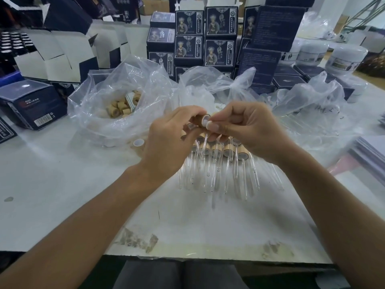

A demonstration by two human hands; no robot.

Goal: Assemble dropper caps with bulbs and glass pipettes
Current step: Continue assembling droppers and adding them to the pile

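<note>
Far left on the white table (62, 184), a dark blue carton (31, 103) carries a barcode sticker and pale print too small to read. Just right of it, a clear plastic bag (116, 94) lies open with a heap of tan dropper caps (121, 106) inside. A loose cap (138, 143) sits on the table beside the left hand, its white lining facing up.

Centre stage now: the left hand (168, 140) curls its fingers around a tan cap (203, 119), thumb and forefinger pinching it, open white end turned to the right. The right hand (248, 130) meets it there, fingertips pinched right at the cap's mouth; what they hold is hidden. A thin glass pipette (205, 142) slants down just below the two hands.

Under the hands lies a row of finished droppers (220, 163), tan collars away from the person, glass tubes pointing toward the near edge.

Behind, stacked navy boxes (205, 36) show a costumed figure and vertical script, blurred beyond reading. Right of those, white jars (345, 59) bear labels that are also illegible, and another clear bag (312, 105) spreads on the right.
</note>
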